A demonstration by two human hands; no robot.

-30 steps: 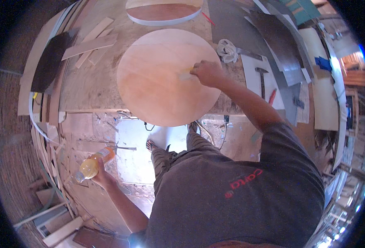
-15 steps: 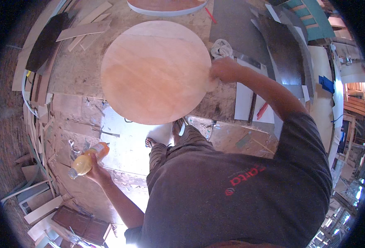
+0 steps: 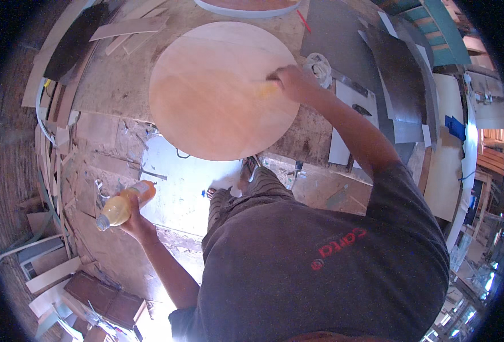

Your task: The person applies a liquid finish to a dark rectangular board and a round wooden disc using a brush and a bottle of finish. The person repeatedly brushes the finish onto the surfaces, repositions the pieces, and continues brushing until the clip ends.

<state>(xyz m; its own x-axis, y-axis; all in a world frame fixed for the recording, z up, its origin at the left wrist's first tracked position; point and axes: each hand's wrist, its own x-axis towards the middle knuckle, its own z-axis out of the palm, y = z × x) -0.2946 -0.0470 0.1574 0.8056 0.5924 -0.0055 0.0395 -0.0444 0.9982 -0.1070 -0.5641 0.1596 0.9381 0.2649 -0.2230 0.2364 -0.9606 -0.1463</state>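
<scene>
A large round pale wooden board (image 3: 206, 108) lies at the bench's front edge, overhanging it. My right hand (image 3: 294, 85) is over the board's right part, fingers closed on a small, blurred yellowish pad or spreader (image 3: 266, 89) against the surface. Down at the lower left, my left hand (image 3: 136, 222) grips a plastic bottle (image 3: 115, 208) of yellow-orange liquid, held tilted away from the board with its neck pointing down-left. A crumpled white cloth (image 3: 319, 69) sits just beyond my right hand, near the board's right side.
A second round piece (image 3: 246, 8) is at the back of the bench. Wood strips (image 3: 126, 28) lie back left; dark sheets (image 3: 397, 85) and a white board with tools (image 3: 339, 145) lie at the right. Offcuts (image 3: 55, 273) crowd the lower left. A thin red object (image 3: 304, 20) rests near the back.
My right hand moved out to the board's right edge, then back inward and upward across it. The view has shifted. My left hand still holds the bottle.
</scene>
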